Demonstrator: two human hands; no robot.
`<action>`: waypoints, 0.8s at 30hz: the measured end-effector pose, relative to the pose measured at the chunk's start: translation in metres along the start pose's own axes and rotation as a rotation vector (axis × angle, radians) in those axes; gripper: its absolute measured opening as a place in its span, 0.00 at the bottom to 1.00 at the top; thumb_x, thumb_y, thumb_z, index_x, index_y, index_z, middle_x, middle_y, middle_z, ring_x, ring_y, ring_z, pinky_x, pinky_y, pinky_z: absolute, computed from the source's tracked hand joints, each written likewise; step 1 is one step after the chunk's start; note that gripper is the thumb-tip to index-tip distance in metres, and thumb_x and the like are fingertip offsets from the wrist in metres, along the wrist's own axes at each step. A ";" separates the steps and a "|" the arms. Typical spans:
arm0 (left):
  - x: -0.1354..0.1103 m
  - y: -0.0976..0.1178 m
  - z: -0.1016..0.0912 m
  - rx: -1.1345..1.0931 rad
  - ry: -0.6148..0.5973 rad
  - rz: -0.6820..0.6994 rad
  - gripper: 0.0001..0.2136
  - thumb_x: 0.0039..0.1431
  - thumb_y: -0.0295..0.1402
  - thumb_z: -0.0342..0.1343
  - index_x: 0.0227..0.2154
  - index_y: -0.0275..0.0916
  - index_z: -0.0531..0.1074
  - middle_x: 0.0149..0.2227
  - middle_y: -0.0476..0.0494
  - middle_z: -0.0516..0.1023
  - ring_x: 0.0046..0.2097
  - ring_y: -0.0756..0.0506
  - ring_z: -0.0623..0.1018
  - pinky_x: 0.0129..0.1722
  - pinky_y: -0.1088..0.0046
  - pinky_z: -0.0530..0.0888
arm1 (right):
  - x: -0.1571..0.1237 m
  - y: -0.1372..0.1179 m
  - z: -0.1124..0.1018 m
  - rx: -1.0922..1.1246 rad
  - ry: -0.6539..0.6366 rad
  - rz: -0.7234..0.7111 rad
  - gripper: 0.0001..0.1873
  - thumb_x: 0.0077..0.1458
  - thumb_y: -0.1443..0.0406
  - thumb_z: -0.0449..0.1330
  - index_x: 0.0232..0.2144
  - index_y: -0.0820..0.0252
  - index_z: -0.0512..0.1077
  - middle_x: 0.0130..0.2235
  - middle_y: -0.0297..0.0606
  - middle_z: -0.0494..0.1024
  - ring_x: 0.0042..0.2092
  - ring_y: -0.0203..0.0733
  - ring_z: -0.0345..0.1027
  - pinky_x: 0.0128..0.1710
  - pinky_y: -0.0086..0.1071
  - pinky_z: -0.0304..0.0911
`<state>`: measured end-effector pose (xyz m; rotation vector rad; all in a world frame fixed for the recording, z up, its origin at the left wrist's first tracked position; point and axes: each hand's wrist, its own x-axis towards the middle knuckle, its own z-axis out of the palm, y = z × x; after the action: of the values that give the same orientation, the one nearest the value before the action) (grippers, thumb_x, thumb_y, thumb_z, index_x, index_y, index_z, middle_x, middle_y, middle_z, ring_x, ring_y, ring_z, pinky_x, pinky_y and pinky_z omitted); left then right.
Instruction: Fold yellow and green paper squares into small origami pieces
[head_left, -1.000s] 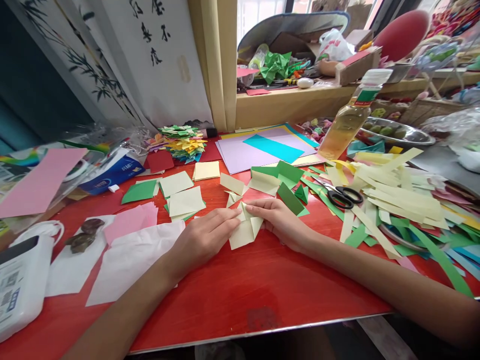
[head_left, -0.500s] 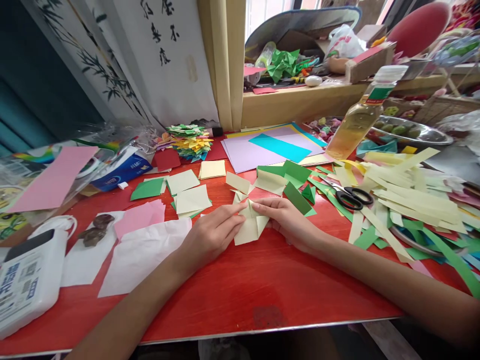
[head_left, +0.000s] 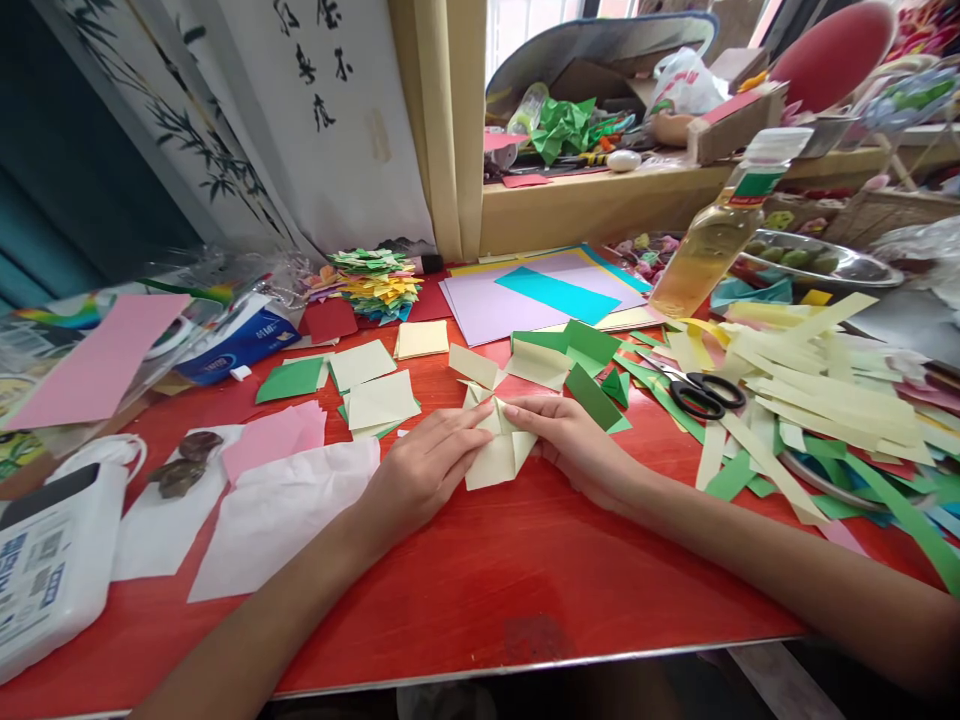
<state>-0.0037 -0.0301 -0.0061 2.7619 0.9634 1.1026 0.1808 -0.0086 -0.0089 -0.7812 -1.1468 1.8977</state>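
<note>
A pale yellow folded paper [head_left: 491, 460] with creases is held between my two hands, low over the red table [head_left: 450, 590]. My left hand [head_left: 431, 455] pinches its left side, fingers pressed together near the top fold. On the right side, my right hand [head_left: 574, 440] grips the paper with the thumb on top and the other fingers partly hidden underneath. Just beyond the hands lie a folded cream paper piece [head_left: 541, 364], a smaller cream piece [head_left: 476, 366] and green folded papers [head_left: 592, 398]. Cream squares [head_left: 382, 402] lie beyond my left hand.
Black-handled scissors [head_left: 697, 393] rest by a heap of paper strips [head_left: 832, 390] at right. A tilted bottle [head_left: 701, 250] stands behind them. Pink papers [head_left: 277, 437], white tissue [head_left: 289, 510] and a white power strip [head_left: 56, 560] lie left. Lilac sheets [head_left: 480, 310] lie at the back.
Both hands keep nearly the same hold on the folded paper. The view has shifted very slightly.
</note>
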 end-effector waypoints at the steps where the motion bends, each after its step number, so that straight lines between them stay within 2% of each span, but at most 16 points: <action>1: 0.000 0.000 0.000 0.001 -0.004 -0.001 0.10 0.57 0.22 0.49 0.41 0.36 0.68 0.48 0.39 0.72 0.49 0.46 0.71 0.47 0.67 0.71 | 0.000 0.000 0.000 0.005 -0.001 -0.001 0.14 0.53 0.60 0.57 0.39 0.61 0.73 0.34 0.39 0.77 0.34 0.36 0.70 0.36 0.31 0.64; 15: 0.001 0.000 0.003 0.043 0.023 0.023 0.09 0.57 0.22 0.48 0.40 0.35 0.68 0.47 0.40 0.73 0.47 0.47 0.71 0.46 0.69 0.73 | 0.001 0.002 -0.002 0.034 -0.003 0.006 0.12 0.53 0.60 0.57 0.38 0.60 0.74 0.33 0.38 0.77 0.33 0.36 0.69 0.35 0.30 0.64; 24: 0.001 0.002 0.004 0.049 0.019 -0.018 0.08 0.58 0.23 0.48 0.39 0.35 0.68 0.47 0.41 0.73 0.47 0.47 0.72 0.46 0.69 0.73 | 0.002 0.001 -0.004 0.014 -0.003 0.019 0.13 0.53 0.60 0.58 0.38 0.62 0.73 0.32 0.39 0.76 0.34 0.35 0.69 0.36 0.30 0.63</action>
<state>0.0005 -0.0304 -0.0076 2.7801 1.0289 1.1201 0.1821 -0.0053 -0.0118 -0.7841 -1.1307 1.9210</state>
